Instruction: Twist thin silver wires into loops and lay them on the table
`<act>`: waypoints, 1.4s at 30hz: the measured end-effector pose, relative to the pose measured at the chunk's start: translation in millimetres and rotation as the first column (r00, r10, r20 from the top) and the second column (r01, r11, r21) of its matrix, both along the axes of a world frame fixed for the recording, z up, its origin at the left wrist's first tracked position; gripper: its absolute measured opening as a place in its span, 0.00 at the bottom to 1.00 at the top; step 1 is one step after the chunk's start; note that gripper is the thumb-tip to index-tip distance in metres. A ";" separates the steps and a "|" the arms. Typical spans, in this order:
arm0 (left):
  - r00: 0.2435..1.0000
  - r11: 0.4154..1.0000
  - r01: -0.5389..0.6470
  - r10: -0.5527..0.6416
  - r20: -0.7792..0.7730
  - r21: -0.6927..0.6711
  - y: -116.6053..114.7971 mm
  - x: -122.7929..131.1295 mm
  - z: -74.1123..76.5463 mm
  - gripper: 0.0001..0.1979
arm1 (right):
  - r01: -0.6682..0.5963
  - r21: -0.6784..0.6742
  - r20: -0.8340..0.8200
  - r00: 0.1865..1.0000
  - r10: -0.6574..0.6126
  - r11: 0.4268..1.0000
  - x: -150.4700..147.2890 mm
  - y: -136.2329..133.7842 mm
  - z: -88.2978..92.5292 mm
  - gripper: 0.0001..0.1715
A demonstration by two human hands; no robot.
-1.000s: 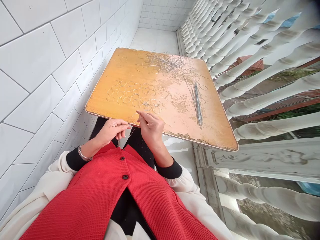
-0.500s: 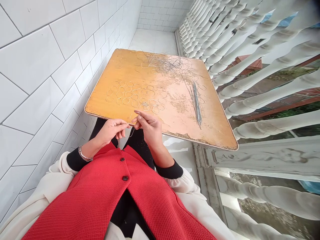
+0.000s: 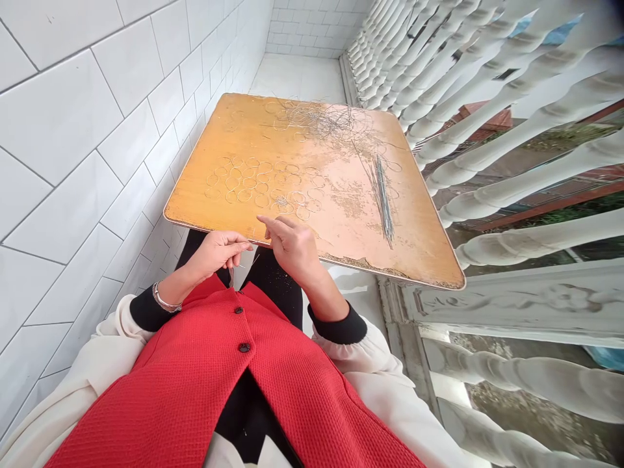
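Observation:
My left hand is closed in a pinch on a thin piece of wire just below the near edge of the worn wooden table. My right hand is beside it, fingers pinched on the same wire at the table's edge. Several small wire rings lie in rows on the table just beyond my hands. A bundle of straight wire pieces lies to the right. A tangle of loose wire sits at the far side.
A white tiled wall runs close along the left. A white balustrade closes off the right side, with a carved rail below it. My red vest fills the foreground.
My right hand has shifted slightly up and left along the table's edge, its fingers working the wire. The left hand has stayed almost still.

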State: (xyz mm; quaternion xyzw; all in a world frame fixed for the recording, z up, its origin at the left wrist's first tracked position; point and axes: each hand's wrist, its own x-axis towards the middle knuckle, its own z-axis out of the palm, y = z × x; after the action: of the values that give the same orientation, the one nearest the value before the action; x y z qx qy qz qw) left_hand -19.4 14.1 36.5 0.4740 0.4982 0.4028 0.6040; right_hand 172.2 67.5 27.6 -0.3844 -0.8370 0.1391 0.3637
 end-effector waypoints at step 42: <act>0.993 0.999 0.049 -0.047 0.112 -0.012 1.5 2.1 -10.0 0.14 | -0.284 -0.599 -0.619 0.758 -0.207 0.748 -15.9 -15.1 -13.5 0.12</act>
State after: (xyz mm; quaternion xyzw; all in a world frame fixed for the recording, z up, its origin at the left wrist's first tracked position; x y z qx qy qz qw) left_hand -17.4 15.6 26.6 0.4582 0.4552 0.4103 0.6439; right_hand 156.4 52.5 14.2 -0.3957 -0.5596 0.5585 0.4673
